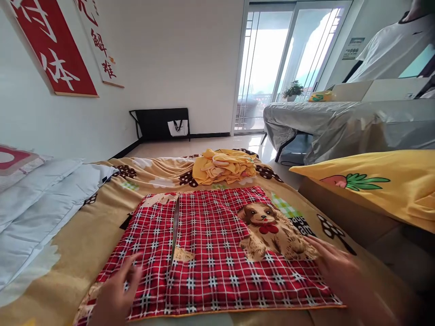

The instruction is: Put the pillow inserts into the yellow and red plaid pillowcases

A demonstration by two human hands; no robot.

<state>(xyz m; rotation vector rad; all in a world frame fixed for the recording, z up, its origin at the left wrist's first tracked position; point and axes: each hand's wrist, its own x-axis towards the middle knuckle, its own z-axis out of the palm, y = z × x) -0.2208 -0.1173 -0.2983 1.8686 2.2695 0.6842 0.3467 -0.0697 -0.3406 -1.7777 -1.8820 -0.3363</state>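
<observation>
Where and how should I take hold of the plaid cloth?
Pinch the plaid cloth by its near edge, probably best towards both ends, coming from your side: it lies spread nearly flat, and that long, fairly straight edge faces you.

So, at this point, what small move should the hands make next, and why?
Probably the left hand should smooth the left part of the flat red plaid cloth with a brown dog print rightward: a narrow dark gap shows there, and that hand is nearby, while the right hand is at the cloth's right edge.
</observation>
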